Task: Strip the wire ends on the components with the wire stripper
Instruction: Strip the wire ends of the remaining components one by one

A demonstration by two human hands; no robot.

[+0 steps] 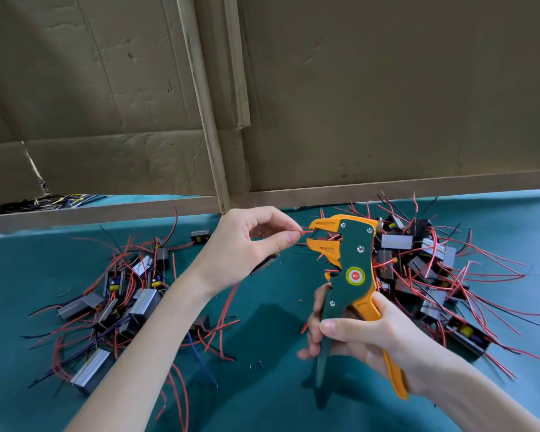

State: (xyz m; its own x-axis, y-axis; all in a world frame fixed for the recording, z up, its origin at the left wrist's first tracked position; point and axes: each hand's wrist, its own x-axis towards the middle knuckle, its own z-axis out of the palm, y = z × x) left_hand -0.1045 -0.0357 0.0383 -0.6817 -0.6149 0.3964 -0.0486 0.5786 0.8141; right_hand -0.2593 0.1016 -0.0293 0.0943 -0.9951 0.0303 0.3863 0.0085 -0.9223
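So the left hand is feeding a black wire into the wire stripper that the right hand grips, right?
Not black: the head view shows the left hand pinching a red wire at the wire stripper, which the right hand grips.

A teal-green surface (28,260) is bounded at its far edge by creased brown cardboard panels (387,88), stood upright. A narrow cardboard strip (200,104) is laid slantwise across them. Through a torn gap at the far left, a tangle of dark and yellow wires (53,202) is seen.
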